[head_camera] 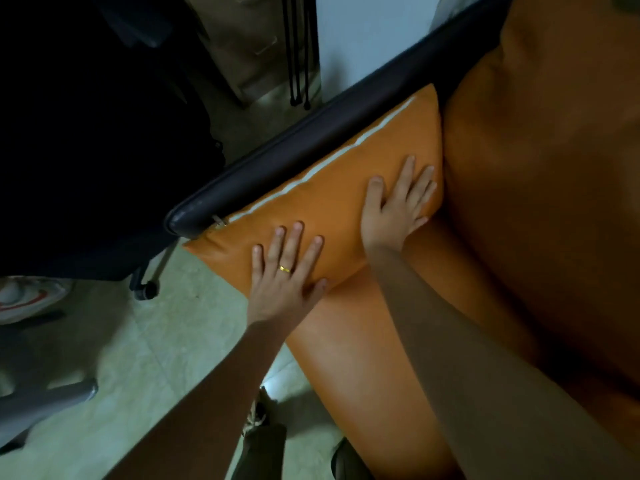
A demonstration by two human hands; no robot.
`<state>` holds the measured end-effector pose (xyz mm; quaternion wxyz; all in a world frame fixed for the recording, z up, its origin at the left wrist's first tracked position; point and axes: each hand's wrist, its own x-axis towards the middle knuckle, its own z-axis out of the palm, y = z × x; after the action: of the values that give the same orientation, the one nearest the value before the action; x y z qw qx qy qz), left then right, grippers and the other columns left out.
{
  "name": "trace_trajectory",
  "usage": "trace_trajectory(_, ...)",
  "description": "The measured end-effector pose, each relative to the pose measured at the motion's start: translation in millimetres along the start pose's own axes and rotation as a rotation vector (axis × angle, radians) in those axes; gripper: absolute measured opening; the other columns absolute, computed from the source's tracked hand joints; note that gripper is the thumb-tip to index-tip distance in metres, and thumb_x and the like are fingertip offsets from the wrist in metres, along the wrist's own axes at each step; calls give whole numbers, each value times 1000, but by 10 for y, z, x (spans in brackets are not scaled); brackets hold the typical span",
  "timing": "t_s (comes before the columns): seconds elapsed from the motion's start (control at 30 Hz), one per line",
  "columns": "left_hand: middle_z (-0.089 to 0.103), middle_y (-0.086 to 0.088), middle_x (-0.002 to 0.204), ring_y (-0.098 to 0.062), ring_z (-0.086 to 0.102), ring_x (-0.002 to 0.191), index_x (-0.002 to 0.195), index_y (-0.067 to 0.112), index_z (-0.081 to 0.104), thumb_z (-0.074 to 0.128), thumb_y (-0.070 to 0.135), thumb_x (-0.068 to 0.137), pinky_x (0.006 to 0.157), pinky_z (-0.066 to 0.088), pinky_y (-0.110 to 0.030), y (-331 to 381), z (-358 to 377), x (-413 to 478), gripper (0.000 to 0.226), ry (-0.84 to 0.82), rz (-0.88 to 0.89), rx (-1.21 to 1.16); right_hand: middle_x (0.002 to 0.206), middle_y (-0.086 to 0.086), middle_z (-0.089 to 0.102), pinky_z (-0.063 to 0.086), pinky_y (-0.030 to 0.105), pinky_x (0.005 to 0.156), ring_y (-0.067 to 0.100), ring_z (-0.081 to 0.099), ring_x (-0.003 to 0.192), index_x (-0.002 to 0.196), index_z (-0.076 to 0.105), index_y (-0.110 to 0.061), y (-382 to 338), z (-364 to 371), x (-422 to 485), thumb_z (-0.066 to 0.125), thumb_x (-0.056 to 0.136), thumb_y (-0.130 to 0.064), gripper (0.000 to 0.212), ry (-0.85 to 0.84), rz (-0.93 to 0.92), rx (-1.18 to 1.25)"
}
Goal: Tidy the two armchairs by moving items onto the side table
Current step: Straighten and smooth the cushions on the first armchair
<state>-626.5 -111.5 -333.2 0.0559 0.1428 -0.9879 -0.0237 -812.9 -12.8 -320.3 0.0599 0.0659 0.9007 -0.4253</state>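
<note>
Orange armchair [536, 168] spread right of and below both hands, seat beneath the wrists. Orange cushion [329, 195] under both palms, leaned on the dark arm rail [311, 133] just beyond the fingertips. Left hand [285, 282] and right hand [394, 209] laid flat, fingers straight and spread, gripping nothing. Possibly settling it, possibly readying a lift; unclear in this dim view. For a clean lift: hook thumbs under the near edge, hold both ends, raise clear of the rail. No side table in view.
</note>
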Motion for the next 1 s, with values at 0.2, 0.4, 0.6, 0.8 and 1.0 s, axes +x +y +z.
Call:
trace_trajectory(0.2,8,-5,170,-30,3,156,161,32,16,50,62,94,123,-5,-54,-71,116,7,81,40,41,57,170,-8,3,2,63,119,12,-2,155,159,14,-42,-7,27,96,32,99,-56,64,32,48,65)
trace_trajectory(0.4,14,-17,167,-43,11,153,159,29,24,56,48,93,117,12,-67,264,-362,78,76,-191,-76,38,169,13,9,11,47,126,30,11,155,159,28,-25,-50,-531,193,53,102,-24,62,-211,46,166)
trace_trajectory(0.6,-11,-28,164,-48,-13,151,155,27,29,61,28,88,116,5,-73,710,-563,269,74,-369,-195,-112,168,5,17,25,38,122,24,21,153,154,39,-26,31,-1028,165,55,100,-26,57,-218,159,235)
trace_trajectory(0.8,-1,-8,170,-27,-19,154,147,41,38,55,32,93,113,-11,-67,860,-560,295,58,-510,151,-172,168,0,19,27,34,117,19,19,154,154,38,-29,277,-1511,-135,54,101,-27,55,-4,282,263)
trace_trajectory(1.0,45,-3,152,-25,31,146,154,34,35,56,34,98,118,30,-40,1431,-740,353,59,-688,389,-240,166,-1,23,29,37,118,20,21,153,153,40,-28,672,-2193,-788,52,103,-26,52,220,386,282)
